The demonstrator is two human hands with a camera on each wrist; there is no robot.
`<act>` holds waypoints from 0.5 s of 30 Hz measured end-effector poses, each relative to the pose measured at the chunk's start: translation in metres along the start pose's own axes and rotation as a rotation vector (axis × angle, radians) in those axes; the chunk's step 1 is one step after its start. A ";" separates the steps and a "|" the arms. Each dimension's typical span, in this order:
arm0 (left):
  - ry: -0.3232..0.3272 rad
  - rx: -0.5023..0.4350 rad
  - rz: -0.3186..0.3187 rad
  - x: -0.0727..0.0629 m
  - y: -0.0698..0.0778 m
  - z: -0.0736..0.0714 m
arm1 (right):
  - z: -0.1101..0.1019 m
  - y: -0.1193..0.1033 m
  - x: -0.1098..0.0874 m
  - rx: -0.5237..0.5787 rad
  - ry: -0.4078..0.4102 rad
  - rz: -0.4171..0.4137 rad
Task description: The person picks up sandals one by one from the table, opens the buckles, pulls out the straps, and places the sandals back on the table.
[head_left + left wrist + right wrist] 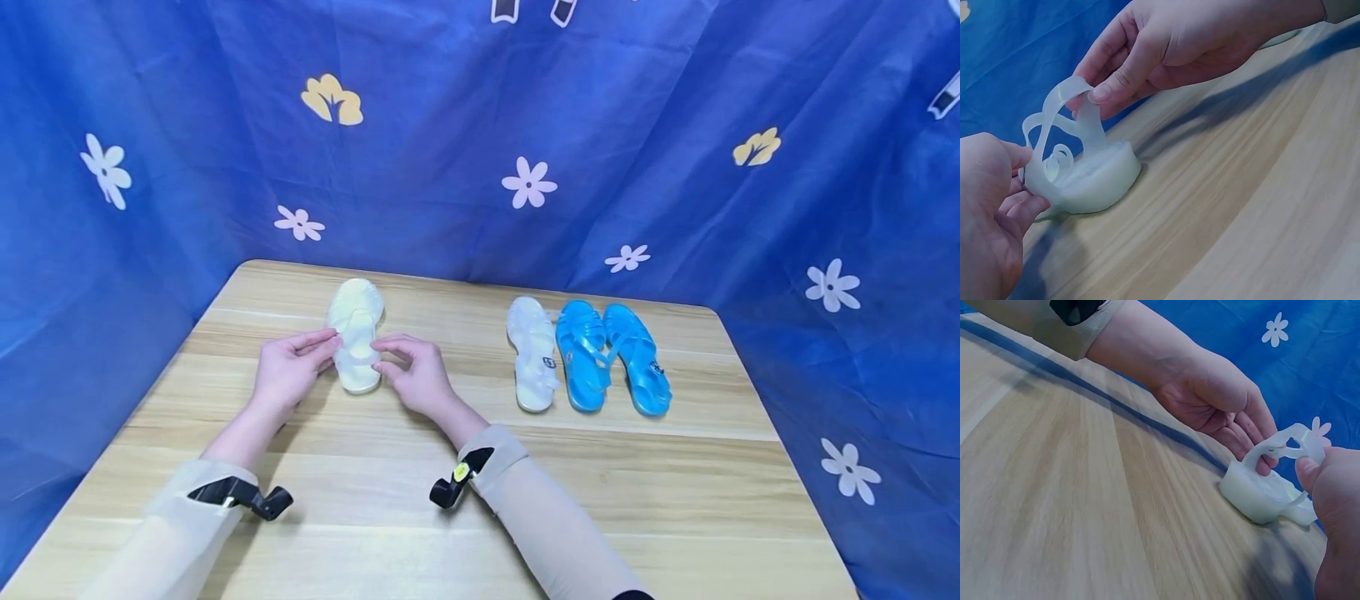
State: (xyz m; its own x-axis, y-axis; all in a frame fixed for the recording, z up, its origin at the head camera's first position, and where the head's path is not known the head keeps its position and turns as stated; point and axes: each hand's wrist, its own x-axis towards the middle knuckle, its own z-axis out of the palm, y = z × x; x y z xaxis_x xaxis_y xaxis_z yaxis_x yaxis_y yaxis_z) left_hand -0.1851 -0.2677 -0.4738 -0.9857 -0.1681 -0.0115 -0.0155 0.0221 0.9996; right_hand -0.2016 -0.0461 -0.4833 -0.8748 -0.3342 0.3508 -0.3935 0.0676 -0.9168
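Resting on the wooden desk [465, 533], both forearms in beige sleeves reach forward. Left hand [288, 372] touches the white sandal's [356, 343] side with near-straight fingers; right hand [416, 375] pinches its strap, lifted in the wrist views. Sandal lies left of centre. Further right: another white sandal [532, 354] just beside a blue pair [611, 357]. Blue flowered cloth [480, 125] hangs behind.

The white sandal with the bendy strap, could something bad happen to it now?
Maybe. The right hand pinches the thin strap of the white sandal and lifts it, so a hard tug might stretch or tear it. The left hand only touches the sandal's side, so it could slide on the smooth table. It could also bump the other white sandal nearby.
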 end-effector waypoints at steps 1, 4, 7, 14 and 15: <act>-0.004 0.000 0.001 0.000 0.000 0.002 | -0.002 0.002 -0.001 0.009 0.001 -0.003; -0.017 0.005 -0.005 0.000 0.000 0.009 | -0.009 0.007 -0.005 0.020 0.009 -0.012; -0.039 0.014 -0.014 0.000 0.000 0.016 | -0.018 0.011 -0.010 0.016 0.026 -0.019; -0.080 0.087 -0.015 -0.002 -0.001 0.035 | -0.039 0.012 -0.022 0.000 0.043 -0.018; -0.089 0.092 -0.014 -0.003 -0.002 0.038 | -0.042 0.012 -0.024 -0.002 0.043 -0.018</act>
State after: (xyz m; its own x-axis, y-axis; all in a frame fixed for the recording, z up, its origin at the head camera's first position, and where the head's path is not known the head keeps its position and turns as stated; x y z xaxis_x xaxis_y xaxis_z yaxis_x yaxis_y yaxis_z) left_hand -0.1888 -0.2297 -0.4765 -0.9962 -0.0813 -0.0314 -0.0404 0.1113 0.9930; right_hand -0.1979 0.0023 -0.4947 -0.8789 -0.2943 0.3754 -0.4101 0.0641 -0.9098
